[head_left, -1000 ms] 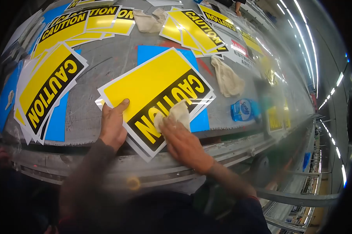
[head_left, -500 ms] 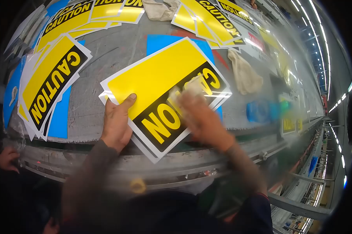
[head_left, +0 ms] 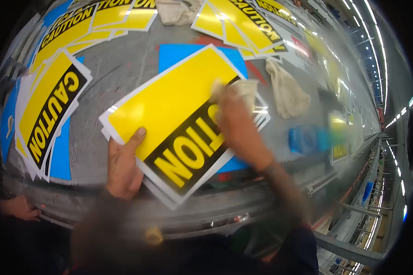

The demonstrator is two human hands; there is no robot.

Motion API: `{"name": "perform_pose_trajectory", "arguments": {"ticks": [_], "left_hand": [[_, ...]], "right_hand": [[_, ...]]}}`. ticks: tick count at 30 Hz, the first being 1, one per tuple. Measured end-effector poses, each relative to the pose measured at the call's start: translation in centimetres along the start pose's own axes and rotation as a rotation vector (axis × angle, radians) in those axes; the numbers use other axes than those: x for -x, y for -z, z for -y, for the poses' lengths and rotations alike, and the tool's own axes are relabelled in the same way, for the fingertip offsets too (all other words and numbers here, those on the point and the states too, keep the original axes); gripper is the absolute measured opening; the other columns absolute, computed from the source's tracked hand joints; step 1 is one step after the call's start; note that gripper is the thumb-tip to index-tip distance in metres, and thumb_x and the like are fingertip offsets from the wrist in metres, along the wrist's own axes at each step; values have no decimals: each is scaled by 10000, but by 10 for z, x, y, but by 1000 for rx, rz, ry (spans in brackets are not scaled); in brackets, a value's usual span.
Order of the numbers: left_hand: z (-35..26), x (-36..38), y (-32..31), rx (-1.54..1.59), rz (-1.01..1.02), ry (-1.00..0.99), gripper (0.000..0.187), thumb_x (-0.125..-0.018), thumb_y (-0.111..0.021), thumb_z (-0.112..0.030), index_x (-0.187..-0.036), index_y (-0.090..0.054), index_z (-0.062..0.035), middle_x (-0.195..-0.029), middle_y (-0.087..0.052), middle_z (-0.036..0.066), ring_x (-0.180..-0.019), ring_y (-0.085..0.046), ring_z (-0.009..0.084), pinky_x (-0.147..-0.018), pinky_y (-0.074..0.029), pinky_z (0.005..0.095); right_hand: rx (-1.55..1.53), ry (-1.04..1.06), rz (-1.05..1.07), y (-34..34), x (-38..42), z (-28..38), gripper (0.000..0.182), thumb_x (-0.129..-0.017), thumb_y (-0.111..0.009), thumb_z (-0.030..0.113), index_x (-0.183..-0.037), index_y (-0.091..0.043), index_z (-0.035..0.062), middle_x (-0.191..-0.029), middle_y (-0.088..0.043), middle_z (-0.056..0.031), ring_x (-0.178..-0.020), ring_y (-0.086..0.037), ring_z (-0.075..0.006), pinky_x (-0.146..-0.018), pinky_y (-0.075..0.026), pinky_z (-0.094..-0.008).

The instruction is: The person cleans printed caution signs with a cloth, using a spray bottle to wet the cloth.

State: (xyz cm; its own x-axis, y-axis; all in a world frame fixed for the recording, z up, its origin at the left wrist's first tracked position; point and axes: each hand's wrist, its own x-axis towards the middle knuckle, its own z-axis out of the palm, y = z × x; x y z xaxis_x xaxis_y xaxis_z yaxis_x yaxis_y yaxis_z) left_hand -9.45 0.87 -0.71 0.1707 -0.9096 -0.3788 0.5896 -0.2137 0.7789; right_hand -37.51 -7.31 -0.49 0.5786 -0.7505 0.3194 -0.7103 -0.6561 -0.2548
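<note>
A yellow and black CAUTION sign (head_left: 170, 110) lies tilted on top of a small stack, with at least one more white-edged sheet under it. My left hand (head_left: 125, 165) grips its near left edge, thumb on the yellow face and fingers underneath. A crumpled off-white cloth (head_left: 247, 91) is in my right hand (head_left: 241, 126), against the far right part of the black band. Hand and cloth hide the first letters of the word. Blue sheet (head_left: 170, 56) shows beneath the stack.
More CAUTION signs (head_left: 51, 110) lie fanned at left, with others (head_left: 243, 27) at the back. Two off-white cloths rest on the grey table (head_left: 124, 55): one at the back (head_left: 176, 11), one at right (head_left: 286, 89). A blue bottle (head_left: 307, 139) lies at right. Another person's hand (head_left: 21, 207) shows at lower left.
My right hand and the cloth have moved along the black band toward its far right end, uncovering middle letters and covering the first ones. My left hand keeps its grip; the view has shifted slightly.
</note>
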Motion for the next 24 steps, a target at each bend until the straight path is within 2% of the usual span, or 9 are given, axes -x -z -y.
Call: {"name": "perform_pose_trajectory", "arguments": {"ticks": [1,3,6,9,13,16,20,22,24], "left_hand": [[-2,0,-4,10,-4,10,562,-1041,-664,-30,-1558,-441,-22,-1481,-618,130,-1375,-601,285,-1179,-469,439],[-9,5,-8,34,43,19,566,-1039,-673,-47,-1555,-441,-19,-1512,-589,142,-1392,-586,288,-1182,-465,437],[-20,7,-17,16,36,61,581,-1035,-684,-58,-1559,-436,-22,-1517,-581,148,-1397,-582,298,-1183,-464,435],[-18,11,-17,-2,-1,77,599,-1029,-692,-59,-1566,-429,-21,-1519,-578,149,-1396,-582,303,-1181,-464,435],[-14,5,-16,-48,-20,53,608,-1021,-694,-51,-1569,-433,-21,-1511,-590,147,-1390,-585,302,-1179,-459,438],[-16,6,-14,-50,-7,64,608,-1019,-693,-46,-1570,-436,-22,-1507,-594,144,-1399,-579,303,-1186,-456,442],[-7,7,-9,29,2,35,539,-1018,-688,-20,-1519,-490,-29,-1451,-635,142,-1311,-644,289,-1131,-513,426],[-2,5,-6,1,-37,23,417,-1035,-670,-13,-1436,-559,-15,-1359,-693,109,-1231,-686,254,-1052,-560,402],[1,2,-5,41,-43,-5,411,-1036,-677,-38,-1433,-574,-22,-1382,-678,107,-1270,-660,255,-1098,-531,411]], "right_hand": [[-181,11,135,-7,-5,28,567,-963,-630,123,-1477,-516,-87,-1539,-489,-293,-1480,-420,-498,-1225,-332,-611],[-129,244,149,-13,3,74,601,-998,-597,170,-1556,-471,-11,-1572,-507,-248,-1470,-463,-456,-1258,-299,-598],[-121,24,67,-7,-4,7,578,-1048,-568,179,-1584,-452,-2,-1614,-482,-238,-1514,-446,-406,-1265,-293,-586],[26,-161,24,11,1,-36,551,-1077,-541,158,-1578,-425,-41,-1626,-456,-261,-1533,-406,-433,-1269,-295,-573],[47,-218,51,12,23,-10,578,-1074,-541,166,-1591,-396,-49,-1668,-389,-281,-1562,-340,-486,-1275,-283,-582],[-38,-166,118,24,28,-7,604,-1061,-557,163,-1598,-382,-52,-1665,-400,-274,-1564,-346,-477,-1273,-281,-588],[113,-188,-61,-5,6,-56,559,-1090,-533,175,-1582,-411,-60,-1647,-425,-287,-1531,-388,-484,-1244,-314,-604],[137,-141,-11,-11,-15,-30,558,-1068,-560,176,-1552,-440,-74,-1616,-445,-314,-1517,-399,-497,-1237,-330,-594],[75,193,-23,-29,-7,33,566,-1031,-597,164,-1520,-474,-92,-1587,-465,-329,-1517,-410,-482,-1237,-334,-587]]}}
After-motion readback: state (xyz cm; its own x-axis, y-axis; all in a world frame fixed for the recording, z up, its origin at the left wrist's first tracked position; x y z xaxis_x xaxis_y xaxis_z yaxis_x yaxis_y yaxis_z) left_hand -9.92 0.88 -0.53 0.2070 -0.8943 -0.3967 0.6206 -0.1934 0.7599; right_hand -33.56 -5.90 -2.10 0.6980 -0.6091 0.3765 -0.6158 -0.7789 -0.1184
